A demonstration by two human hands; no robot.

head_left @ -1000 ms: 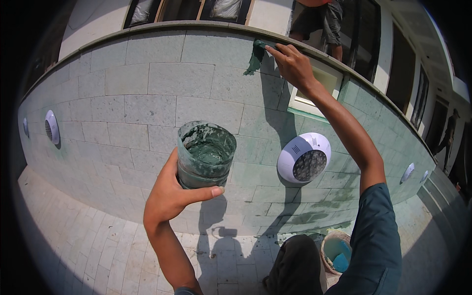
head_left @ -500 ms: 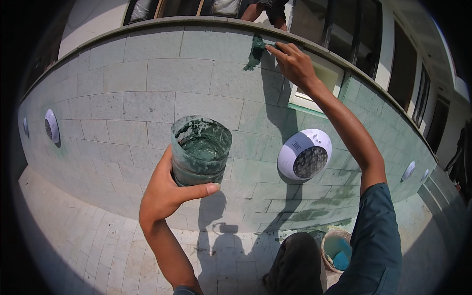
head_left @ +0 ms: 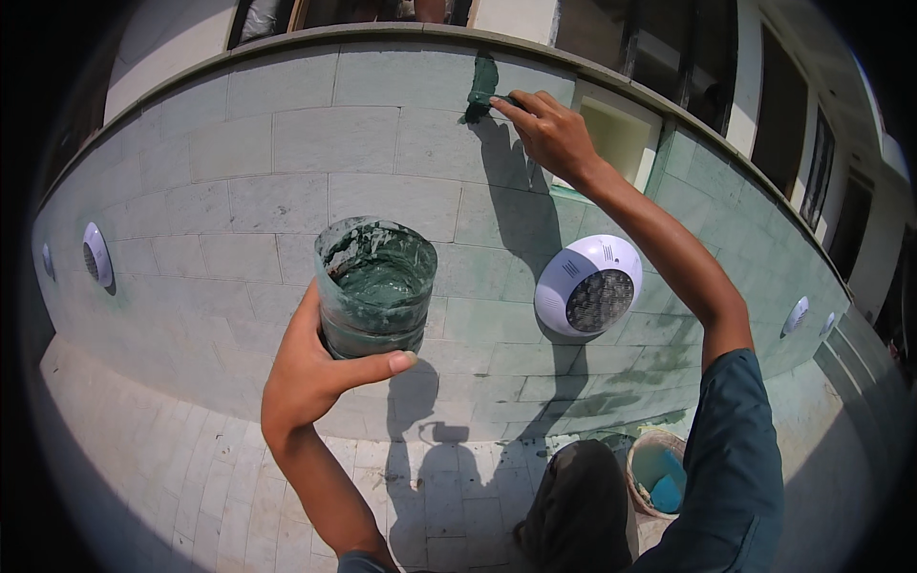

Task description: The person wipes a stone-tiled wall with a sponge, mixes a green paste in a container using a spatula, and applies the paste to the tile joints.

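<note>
My left hand is wrapped round a cut clear plastic container half full of thick dark green paste, upright in front of the wall. My right hand grips a small spreading tool, largely hidden by the fingers and paste, against the pale grey-green tiled wall just below its coping. A patch of dark green paste is on the tile there. Below my right hand is a round white light fixture; right beside the hand is a white-framed recess.
A bucket with a blue item stands by my knee on the tiled floor. More round fixtures line the wall. Steps are at the right. Another person's legs show above the coping, before windows.
My right hand and tool have shifted left, and the green patch looks longer upward. The container has moved left and up in view. The other person's legs have moved left.
</note>
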